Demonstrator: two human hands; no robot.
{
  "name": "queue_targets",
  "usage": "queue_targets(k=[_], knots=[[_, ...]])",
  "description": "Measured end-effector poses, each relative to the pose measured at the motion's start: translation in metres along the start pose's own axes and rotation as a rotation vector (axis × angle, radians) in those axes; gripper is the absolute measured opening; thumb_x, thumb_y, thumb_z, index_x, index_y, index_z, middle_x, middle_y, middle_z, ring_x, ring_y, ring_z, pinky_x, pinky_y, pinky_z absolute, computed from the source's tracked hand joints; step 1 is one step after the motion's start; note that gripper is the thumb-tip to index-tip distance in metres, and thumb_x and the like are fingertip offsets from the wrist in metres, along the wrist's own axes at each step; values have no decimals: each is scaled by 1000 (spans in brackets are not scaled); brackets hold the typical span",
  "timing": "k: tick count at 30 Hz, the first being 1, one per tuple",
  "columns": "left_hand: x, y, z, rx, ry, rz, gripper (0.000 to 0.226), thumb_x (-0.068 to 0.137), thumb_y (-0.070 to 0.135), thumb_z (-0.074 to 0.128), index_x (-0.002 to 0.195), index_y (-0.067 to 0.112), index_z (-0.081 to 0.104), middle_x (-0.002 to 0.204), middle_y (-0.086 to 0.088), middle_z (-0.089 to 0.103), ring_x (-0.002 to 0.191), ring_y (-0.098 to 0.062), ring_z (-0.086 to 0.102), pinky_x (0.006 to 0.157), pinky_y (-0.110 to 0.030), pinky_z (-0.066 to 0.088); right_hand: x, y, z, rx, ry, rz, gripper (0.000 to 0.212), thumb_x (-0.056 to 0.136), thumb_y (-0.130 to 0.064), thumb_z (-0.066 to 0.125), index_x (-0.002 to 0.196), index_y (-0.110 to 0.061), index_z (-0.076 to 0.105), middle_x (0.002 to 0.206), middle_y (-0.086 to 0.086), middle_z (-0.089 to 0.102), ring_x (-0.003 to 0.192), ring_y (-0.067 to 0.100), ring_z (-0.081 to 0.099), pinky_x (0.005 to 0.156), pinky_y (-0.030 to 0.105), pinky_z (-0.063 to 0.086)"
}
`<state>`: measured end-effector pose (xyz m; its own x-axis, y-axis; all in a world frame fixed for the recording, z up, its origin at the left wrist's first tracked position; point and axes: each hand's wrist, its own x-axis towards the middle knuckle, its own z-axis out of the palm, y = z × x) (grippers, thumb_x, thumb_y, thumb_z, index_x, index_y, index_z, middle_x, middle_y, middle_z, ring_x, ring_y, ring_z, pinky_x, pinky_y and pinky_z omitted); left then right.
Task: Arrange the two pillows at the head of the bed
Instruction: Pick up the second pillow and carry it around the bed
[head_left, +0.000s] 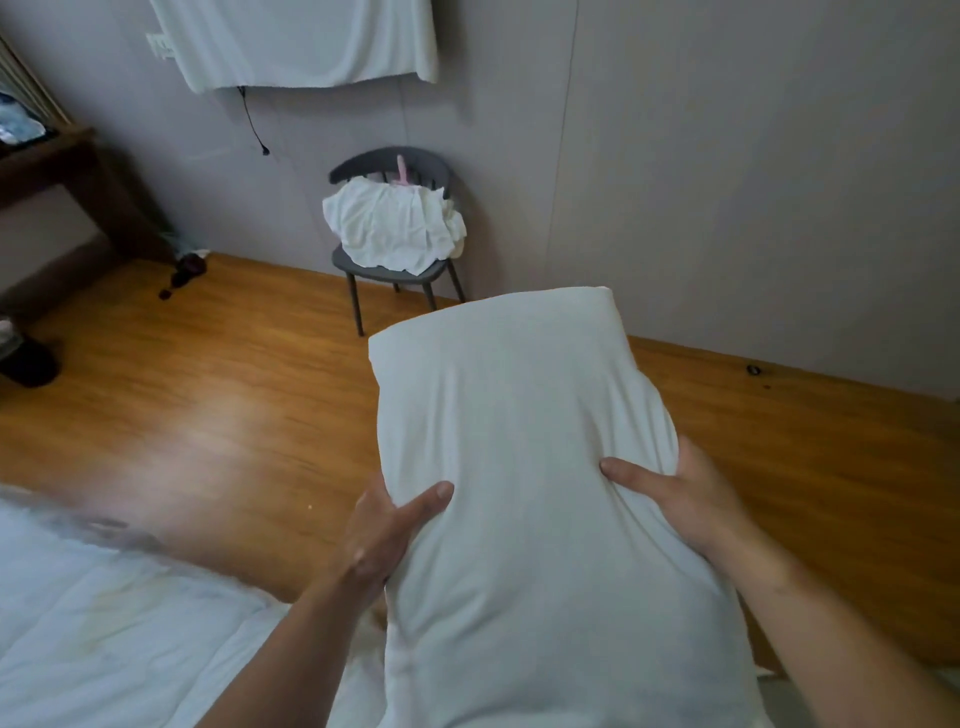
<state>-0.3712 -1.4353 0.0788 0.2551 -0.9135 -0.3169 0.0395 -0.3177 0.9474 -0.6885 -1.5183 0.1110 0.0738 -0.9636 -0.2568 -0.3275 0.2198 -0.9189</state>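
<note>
A white pillow (519, 441) is held lengthwise in front of me, above the wooden floor and the bed's edge. My left hand (387, 535) grips its left side, thumb pressed into the top. On the opposite side my right hand (680, 499) clamps the pillow the same way. The bed (104, 623), covered in white bedding, lies at the lower left. Only one pillow is in view.
A grey chair (395, 270) with crumpled white linen on its seat stands against the far wall. A dark wooden desk (57, 171) is at the left, with dark items on the floor (208, 415) near it. White cloth (301, 41) hangs on the wall.
</note>
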Motion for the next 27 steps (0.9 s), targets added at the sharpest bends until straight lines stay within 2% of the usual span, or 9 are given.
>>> queue_targets(k=[3,6,10,12,16,20,23,25,27], knots=[[57,20,-13,26,-12,1,100,53,69,95,140,28,66,128,4,80,118,-26,76,105,-55,57,53,-33,14,-25,-12,-15,67,74,-35,95,134,-27,66,119,-12,75,104,4,69,80,23,50],[102,35,-29,29,65,-21,105,47,73,94,138,29,67,126,6,80,116,-24,77,103,-53,59,107,-58,34,-44,-57,-26,71,72,-37,96,136,-23,67,118,-10,76,104,5,70,83,27,53],[153,51,-56,-18,171,-35,106,42,74,94,134,29,70,121,7,82,113,-24,78,103,-53,60,183,-91,73,-85,-138,-35,100,50,-64,97,137,-26,65,122,-11,77,112,13,72,100,41,55],[180,57,-71,-58,212,-36,99,45,71,95,133,33,69,122,8,82,114,-23,78,103,-52,59,227,-106,96,-95,-201,-58,105,46,-70,95,138,-29,66,123,-12,78,113,14,73,103,43,56],[230,77,-102,-113,345,-48,93,47,66,98,130,36,69,125,8,81,117,-21,77,106,-52,57,316,-141,153,-116,-355,-126,100,49,-66,91,137,-27,65,120,-14,76,110,10,72,89,34,55],[269,104,-131,-134,512,-84,81,51,60,97,125,35,71,113,16,83,104,-11,80,98,-43,62,396,-189,211,-133,-543,-159,76,70,-44,96,136,-27,63,118,-16,73,105,4,69,79,23,50],[290,121,-152,-135,642,-103,64,54,57,98,110,39,73,100,26,83,91,2,80,88,-30,61,443,-220,259,-177,-659,-178,89,58,-56,93,137,-26,64,120,-13,75,109,11,71,84,29,54],[300,127,-170,-138,741,-121,76,51,60,95,119,37,72,112,16,83,102,-7,80,95,-37,61,468,-234,295,-192,-711,-198,106,46,-73,94,137,-27,65,121,-11,77,112,15,73,95,39,58],[308,127,-191,-150,831,-129,86,49,60,95,127,34,69,116,11,83,109,-15,78,101,-43,60,482,-250,334,-194,-783,-234,107,46,-77,92,137,-28,66,123,-12,78,114,14,73,103,46,57]])
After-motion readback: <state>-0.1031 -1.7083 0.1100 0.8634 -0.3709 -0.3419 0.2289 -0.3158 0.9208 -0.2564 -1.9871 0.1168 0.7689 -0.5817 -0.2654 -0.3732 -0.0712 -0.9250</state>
